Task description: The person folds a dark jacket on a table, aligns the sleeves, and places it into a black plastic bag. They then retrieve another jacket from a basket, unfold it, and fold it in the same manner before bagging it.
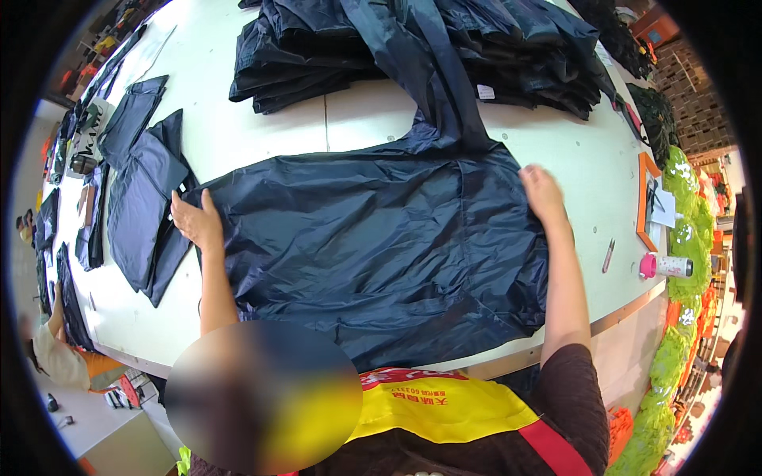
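Note:
A dark navy jacket (365, 230) of thin, shiny cloth lies spread across the white table in front of me, wrinkled over its body. One of its sleeves appears to run up from the top right toward the stacked clothes. My left hand (200, 223) is at the jacket's left edge, thumb and fingers apart, touching the cloth. At the upper right corner, my right hand (543, 194) rests against the other edge with its fingers loosely stretched; nothing shows gripped in it.
A high stack of dark garments (309, 59) stands at the far side of the table (294, 127). Folded dark garments (147, 202) lie at the left. To the right are a small pen-like tool (609, 256), an orange frame (645, 230), a pink-capped bottle (671, 266) and bright green cloth (686, 206).

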`<state>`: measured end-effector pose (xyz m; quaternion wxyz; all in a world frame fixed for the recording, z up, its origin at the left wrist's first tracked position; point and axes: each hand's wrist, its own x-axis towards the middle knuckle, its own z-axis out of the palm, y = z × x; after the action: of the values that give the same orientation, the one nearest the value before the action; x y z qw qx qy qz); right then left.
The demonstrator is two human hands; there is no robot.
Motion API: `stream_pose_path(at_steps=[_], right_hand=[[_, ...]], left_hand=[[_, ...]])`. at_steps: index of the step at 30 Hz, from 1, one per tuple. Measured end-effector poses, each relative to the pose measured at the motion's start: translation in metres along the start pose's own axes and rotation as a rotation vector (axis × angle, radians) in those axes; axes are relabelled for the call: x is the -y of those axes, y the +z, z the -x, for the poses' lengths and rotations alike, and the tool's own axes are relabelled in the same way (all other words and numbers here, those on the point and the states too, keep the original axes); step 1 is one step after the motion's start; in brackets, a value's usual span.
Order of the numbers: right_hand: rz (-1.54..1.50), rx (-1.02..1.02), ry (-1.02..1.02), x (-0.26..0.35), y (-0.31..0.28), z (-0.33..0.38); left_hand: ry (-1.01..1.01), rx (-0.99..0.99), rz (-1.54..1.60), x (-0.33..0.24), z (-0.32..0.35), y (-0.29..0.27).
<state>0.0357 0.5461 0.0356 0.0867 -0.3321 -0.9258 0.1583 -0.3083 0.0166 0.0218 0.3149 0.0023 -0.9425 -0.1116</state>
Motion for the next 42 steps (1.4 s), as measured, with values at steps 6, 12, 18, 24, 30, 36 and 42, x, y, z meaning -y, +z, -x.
stream_pose_path(at_steps=[6, 12, 18, 24, 30, 36, 42], right_hand=[[0.240, 0.120, -0.005, 0.036, 0.006, 0.032], [0.134, 0.089, -0.045, 0.125, -0.055, -0.044], [-0.527, 0.157, -0.024, 0.204, -0.039, -0.125], [-1.308, -0.132, -0.283, 0.243, -0.069, -0.104], [-0.270, -0.298, -1.039, 0.324, -0.006, -0.009], [0.088, 0.191, -0.900, 0.284, 0.039, 0.045], [0.249, 0.158, -0.740, 0.173, -0.010, 0.061]], left_hand=[[0.800, 0.224, 0.800, -0.170, 0.079, -0.046], [0.950, 0.439, 0.832, -0.249, 0.154, -0.040], [0.993, 0.489, 0.554, -0.250, 0.172, -0.047], [1.014, 0.634, 0.485, -0.255, 0.155, -0.056], [1.000, 0.893, 0.353, -0.263, 0.146, -0.052], [0.867, 1.388, 0.496, -0.226, 0.162, -0.060], [0.744, 0.491, 0.783, -0.081, 0.131, -0.168]])
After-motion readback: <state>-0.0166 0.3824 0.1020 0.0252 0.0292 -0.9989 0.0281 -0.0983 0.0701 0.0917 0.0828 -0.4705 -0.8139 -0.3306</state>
